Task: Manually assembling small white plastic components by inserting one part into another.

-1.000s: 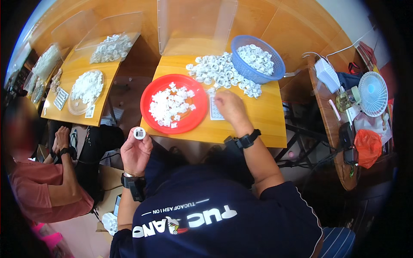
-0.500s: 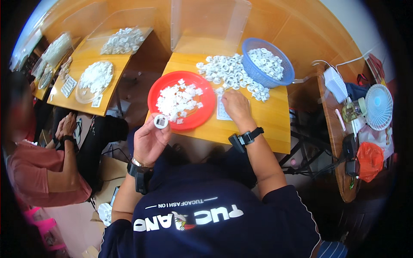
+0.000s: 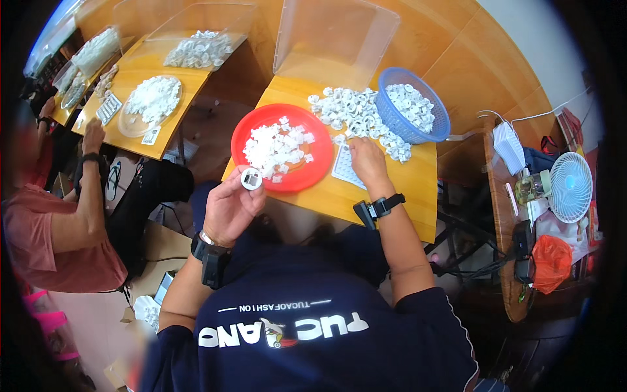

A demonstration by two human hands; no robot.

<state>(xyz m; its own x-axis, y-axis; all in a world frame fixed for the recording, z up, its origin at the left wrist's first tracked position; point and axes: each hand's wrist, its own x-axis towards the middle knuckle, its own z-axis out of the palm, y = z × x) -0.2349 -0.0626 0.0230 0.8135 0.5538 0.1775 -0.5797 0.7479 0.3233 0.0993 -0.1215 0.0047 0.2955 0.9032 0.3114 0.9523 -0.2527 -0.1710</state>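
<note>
My left hand (image 3: 230, 212) is closed on a round white plastic part (image 3: 251, 178) with a dark square in its middle, held up by thumb and fingers near the front edge of the red plate (image 3: 315, 168). Small white pieces (image 3: 271, 147) lie heaped in that plate. To the right, my right hand (image 3: 368, 161) bends its closed fingers down at the side of a white sheet (image 3: 343, 168) with rows of small dots. Its fingertips are partly hidden, so what they pinch does not show.
Loose white ring-shaped parts (image 3: 353, 112) lie behind my right hand, beside a blue basket (image 3: 444, 123) holding more. A clear plastic panel (image 3: 333, 42) stands at the back. Rightward, a side table carries a fan (image 3: 571, 187). A co-worker (image 3: 62, 238) sits left at another table.
The co-worker's hand has risen from the lap to the table edge. The dotted sheet has turned slightly by my right hand. My left hand still holds the round part; the view has shifted a little.
</note>
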